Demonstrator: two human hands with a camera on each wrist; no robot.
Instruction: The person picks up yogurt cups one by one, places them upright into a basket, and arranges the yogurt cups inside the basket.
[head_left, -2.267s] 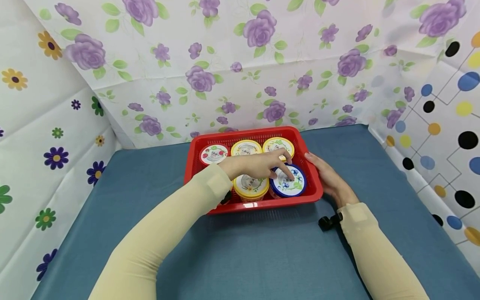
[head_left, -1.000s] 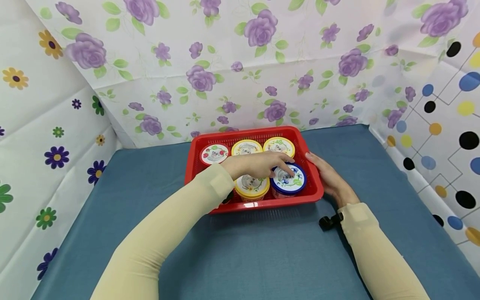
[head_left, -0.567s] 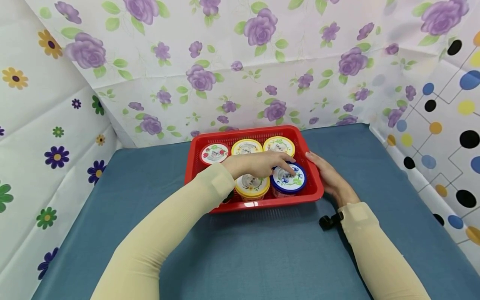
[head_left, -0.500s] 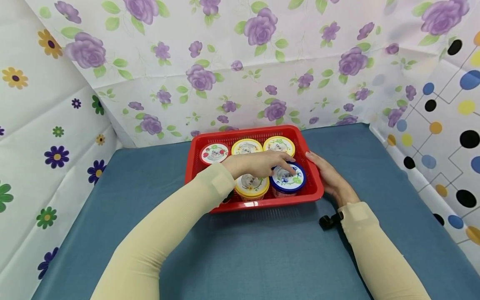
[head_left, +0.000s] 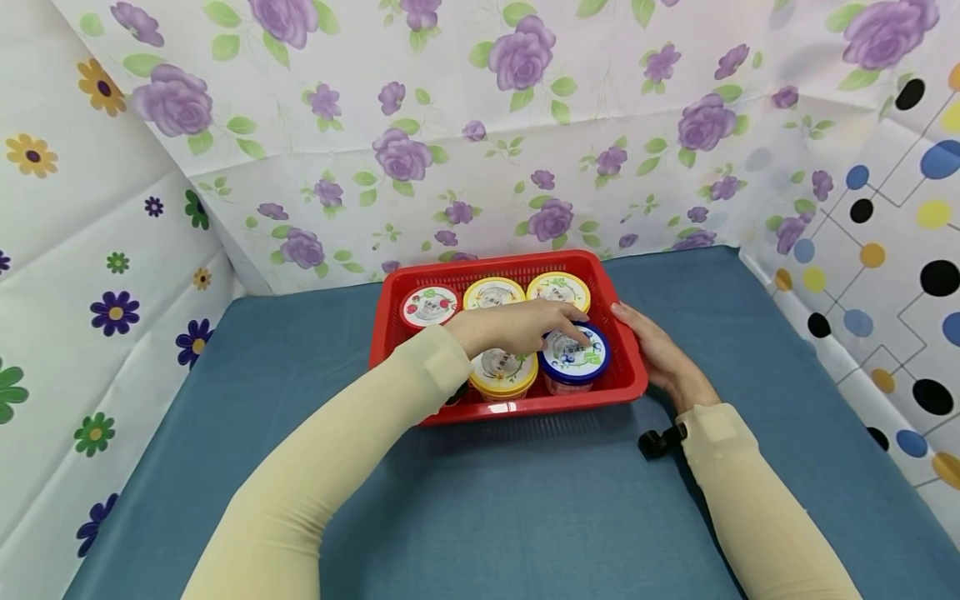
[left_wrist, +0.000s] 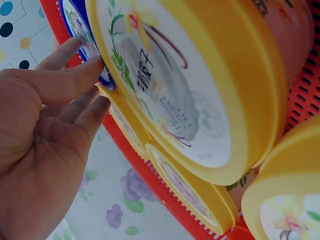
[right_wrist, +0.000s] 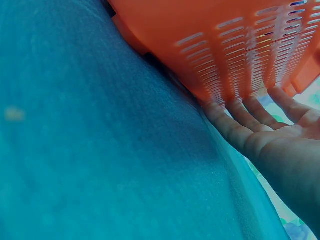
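A red plastic basket [head_left: 633, 392] holds several round lidded tubs in two rows. At the front right of it is a blue-lidded tub [head_left: 576, 360] with blueberry print. My left hand [head_left: 517, 327] reaches over the basket, its fingers spread and loosely bent, with fingertips touching the blue lid. A yellow-lidded tub [left_wrist: 175, 85] stands beside it, below my left wrist. My right hand [head_left: 660, 354] rests against the basket's right end. In the right wrist view its straight fingers [right_wrist: 235, 125] press on the slotted basket wall. My left forearm hides the front left corner.
Two yellow-lidded tubs [head_left: 558, 288] and a red-lidded tub [head_left: 430, 307] fill the back row. Another yellow lid [left_wrist: 285, 210] shows low in the left wrist view. Blue cloth [head_left: 510, 517] covers the table, and a flowered curtain [head_left: 420, 200] hangs behind it.
The blue-lidded tub has turned a little and shifted slightly toward the back under my left fingers. My right hand and the basket stay almost still.
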